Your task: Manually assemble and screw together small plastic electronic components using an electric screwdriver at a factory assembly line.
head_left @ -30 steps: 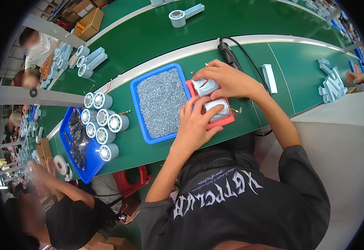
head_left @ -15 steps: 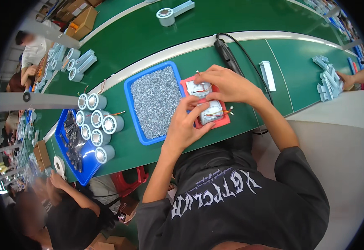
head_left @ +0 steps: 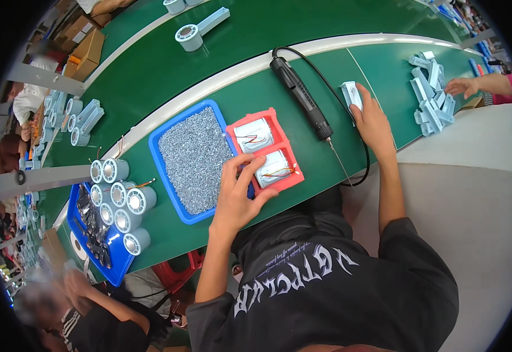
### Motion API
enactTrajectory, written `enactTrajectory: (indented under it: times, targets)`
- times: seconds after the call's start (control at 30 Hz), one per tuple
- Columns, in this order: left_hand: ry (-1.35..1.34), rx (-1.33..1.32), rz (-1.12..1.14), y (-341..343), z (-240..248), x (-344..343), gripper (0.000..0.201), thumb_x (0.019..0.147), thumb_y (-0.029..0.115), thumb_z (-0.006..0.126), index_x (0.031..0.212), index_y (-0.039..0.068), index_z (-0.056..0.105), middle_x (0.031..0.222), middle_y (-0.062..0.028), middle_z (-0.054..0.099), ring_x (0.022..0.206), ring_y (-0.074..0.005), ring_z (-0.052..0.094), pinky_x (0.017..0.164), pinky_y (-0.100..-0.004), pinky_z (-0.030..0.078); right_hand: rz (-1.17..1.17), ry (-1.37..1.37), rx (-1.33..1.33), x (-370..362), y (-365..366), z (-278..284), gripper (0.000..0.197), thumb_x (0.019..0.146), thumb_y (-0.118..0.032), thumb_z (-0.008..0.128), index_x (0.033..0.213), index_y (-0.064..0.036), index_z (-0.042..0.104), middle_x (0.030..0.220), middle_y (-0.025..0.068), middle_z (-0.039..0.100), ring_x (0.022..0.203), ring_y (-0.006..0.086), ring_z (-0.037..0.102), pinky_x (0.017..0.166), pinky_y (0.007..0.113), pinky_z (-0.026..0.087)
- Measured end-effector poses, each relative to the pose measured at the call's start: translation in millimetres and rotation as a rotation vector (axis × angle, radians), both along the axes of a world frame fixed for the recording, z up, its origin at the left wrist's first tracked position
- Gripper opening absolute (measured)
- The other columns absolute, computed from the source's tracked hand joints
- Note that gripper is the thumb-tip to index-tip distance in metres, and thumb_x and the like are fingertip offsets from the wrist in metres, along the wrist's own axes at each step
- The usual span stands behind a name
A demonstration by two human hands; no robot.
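Note:
A red two-compartment holder (head_left: 294,159) lies on the bench, with a pale blue-white housing in each compartment: a far one (head_left: 254,134) and a near one (head_left: 274,166). Thin red, yellow and dark wires cross both housings. My left hand (head_left: 236,196) rests at the holder's left side, fingers spread, fingertips touching the near housing's edge. Farther right, my right hand (head_left: 373,124) has its thumb and fingers around a pale blue handle piece (head_left: 349,94), which sits at the green bench surface. The hand hides that piece's near end.
A blue tray (head_left: 157,154) of small metal screws adjoins the holder. A black electric screwdriver (head_left: 300,95) with its cable lies beyond. Several round motor units (head_left: 141,200) stand left, by a blue tray of black parts (head_left: 115,276). Another person's hand (head_left: 464,86) is near piled handle pieces (head_left: 429,100).
My right hand has left the holder and moved right to the handle piece, closing on it. My left hand has loosened but stays at the holder. The whole view has shifted.

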State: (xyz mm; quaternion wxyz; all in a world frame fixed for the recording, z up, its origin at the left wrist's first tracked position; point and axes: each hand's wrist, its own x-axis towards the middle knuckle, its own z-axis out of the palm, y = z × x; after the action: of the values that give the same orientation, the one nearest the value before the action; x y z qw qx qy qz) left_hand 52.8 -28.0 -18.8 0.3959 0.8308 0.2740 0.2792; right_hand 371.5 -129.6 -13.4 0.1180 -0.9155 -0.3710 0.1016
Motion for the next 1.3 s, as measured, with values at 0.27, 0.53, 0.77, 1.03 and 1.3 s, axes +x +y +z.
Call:
enactTrajectory:
  times: [0.27,0.53,0.77,1.03,1.3]
  targets:
    - [0.161,0.137,0.245,31,11,10,0.036,0.080,0.014,0.066,0.115,0.005,0.060,0.117,-0.0110,0.053,0.107,-0.0285,0.050,0.095,-0.0397,0.038,0.171,0.162,0.225,-7,-6,-7,0.039,0.091,-0.018,0.053,0.129,-0.0130,0.048,0.095,0.0106,0.056,0.077,0.0205,0.052,0.074,0.029,0.042]
    - [0.075,0.249,0.072,38,10,45,0.029,0.085,0.011,0.058,0.113,0.006,0.061,0.114,-0.0059,0.057,0.111,-0.0269,0.049,0.098,-0.0402,0.035,-0.121,1.126,0.948,24,5,31,0.029,0.087,-0.010,0.051,0.114,-0.0015,0.058,0.103,0.0144,0.059,0.080,0.0197,0.055,0.071,0.023,0.042]
    - [-0.079,0.191,-0.089,37,10,51,0.027,0.083,0.008,0.059,0.109,0.008,0.063,0.105,-0.0024,0.062,0.107,-0.0232,0.054,0.098,-0.0394,0.034,0.710,2.254,1.057,65,50,-39,0.040,0.091,-0.020,0.057,0.122,0.0056,0.050,0.105,0.0184,0.059,0.088,0.0207,0.060,0.069,0.016,0.043]
    - [-0.095,0.278,-0.073,38,8,48,0.026,0.077,0.005,0.061,0.103,0.007,0.062,0.095,-0.0036,0.060,0.097,-0.0212,0.055,0.093,-0.0374,0.037,0.356,1.171,1.048,-98,72,43,0.037,0.086,-0.022,0.068,0.114,-0.0019,0.053,0.094,0.0129,0.064,0.092,0.0210,0.060,0.077,0.031,0.048]
    - [-0.109,0.279,-0.027,38,11,57,0.019,0.073,0.003,0.063,0.091,0.006,0.059,0.087,-0.0048,0.056,0.086,-0.0210,0.053,0.086,-0.0359,0.040,0.862,0.719,0.912,-93,63,51,0.046,0.074,-0.013,0.074,0.115,-0.0042,0.055,0.100,0.0119,0.064,0.094,0.0235,0.060,0.083,0.034,0.048]
